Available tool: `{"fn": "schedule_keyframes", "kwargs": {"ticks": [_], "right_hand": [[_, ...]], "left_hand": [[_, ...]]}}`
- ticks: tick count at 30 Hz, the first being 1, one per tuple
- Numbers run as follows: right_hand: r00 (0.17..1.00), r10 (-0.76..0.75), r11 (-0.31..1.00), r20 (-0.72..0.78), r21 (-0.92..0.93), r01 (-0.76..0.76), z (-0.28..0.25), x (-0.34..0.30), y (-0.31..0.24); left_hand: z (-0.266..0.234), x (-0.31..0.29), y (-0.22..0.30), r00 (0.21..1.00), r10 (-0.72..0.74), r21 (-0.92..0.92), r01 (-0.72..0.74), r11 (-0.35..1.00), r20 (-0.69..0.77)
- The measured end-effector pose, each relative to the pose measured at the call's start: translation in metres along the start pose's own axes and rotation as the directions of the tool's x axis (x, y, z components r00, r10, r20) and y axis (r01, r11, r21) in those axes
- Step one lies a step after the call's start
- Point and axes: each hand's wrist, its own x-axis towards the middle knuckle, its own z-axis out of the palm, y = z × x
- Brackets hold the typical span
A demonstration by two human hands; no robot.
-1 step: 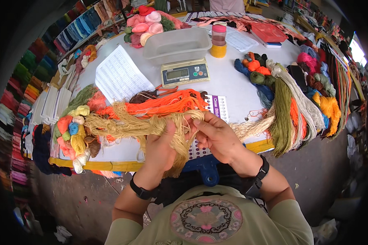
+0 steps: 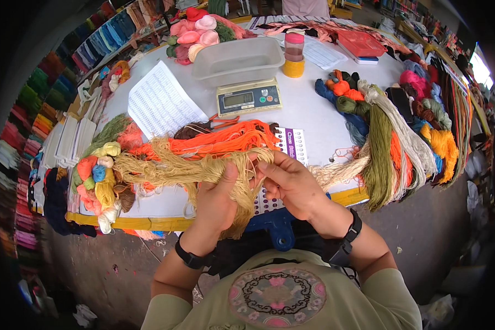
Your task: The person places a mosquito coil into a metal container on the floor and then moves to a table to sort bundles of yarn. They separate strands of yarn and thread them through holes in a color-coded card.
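A tan skein of yarn [image 2: 176,168] stretches across the near side of the table, its looped end between my hands. My left hand [image 2: 217,201] is closed around the yarn, thumb on top, with strands hanging below it. Pinched between the fingers of my right hand [image 2: 291,184] is the looped end of the same skein. Bright orange yarn [image 2: 225,137] lies just beyond, touching the tan strands. Under my hands, partly hidden, is a white and purple card with rows of holes [image 2: 293,144].
A digital scale [image 2: 249,98] carries a translucent plastic tub [image 2: 238,58]. Printed paper [image 2: 164,102] lies left of it, a pink-lidded jar [image 2: 294,49] right. Small colored skeins [image 2: 102,184] sit at the left edge; olive yarn [image 2: 380,157] hangs over the right edge. A blue clamp [image 2: 280,228] juts from the front.
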Motion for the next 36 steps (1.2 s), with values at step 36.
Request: {"fn": "schedule_keyframes", "kwargs": {"ticks": [36], "right_hand": [[0.996, -0.047, 0.985, -0.073, -0.167, 0.034, -0.002, 0.002, 0.01]], "left_hand": [[0.007, 0.004, -0.004, 0.993, 0.114, 0.193, -0.118, 0.974, 0.034]]}}
